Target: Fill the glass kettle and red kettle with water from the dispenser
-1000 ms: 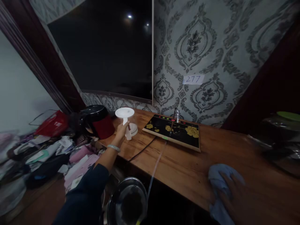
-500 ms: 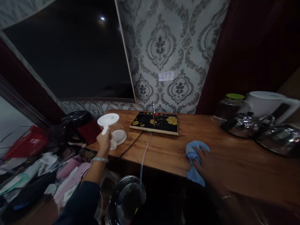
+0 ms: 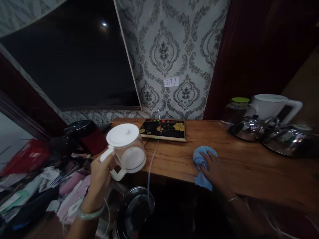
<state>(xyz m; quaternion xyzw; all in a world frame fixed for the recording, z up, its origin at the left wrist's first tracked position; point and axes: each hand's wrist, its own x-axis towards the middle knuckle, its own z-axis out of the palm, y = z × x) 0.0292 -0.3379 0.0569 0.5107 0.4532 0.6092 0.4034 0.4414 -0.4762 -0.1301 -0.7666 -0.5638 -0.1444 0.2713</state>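
A clear jug (image 3: 134,157) with a white lid and a white handle hangs from my left hand (image 3: 101,172), whose fingers wrap round the handle. It is in the air over the front edge of the wooden counter (image 3: 249,176), left of centre, and looks empty. On the counter to the right, a crumpled blue cloth (image 3: 200,156) lies under my right hand (image 3: 213,169). The fingers of that hand are curled into the cloth, and one end of it droops at the edge.
A black tea tray panel (image 3: 164,129) with a thin spout stands at the back. Its hose (image 3: 152,162) runs into a metal pot (image 3: 134,212) below. Kettles (image 3: 290,142) and a green-lidded jar (image 3: 234,111) stand right. A red-and-black appliance (image 3: 87,136) and piled clothes (image 3: 32,192) are left.
My left hand has lifted the jug off the counter and brought it nearer to me. The right hand keeps its grip on the cloth in about the same place. The view has shifted slightly.
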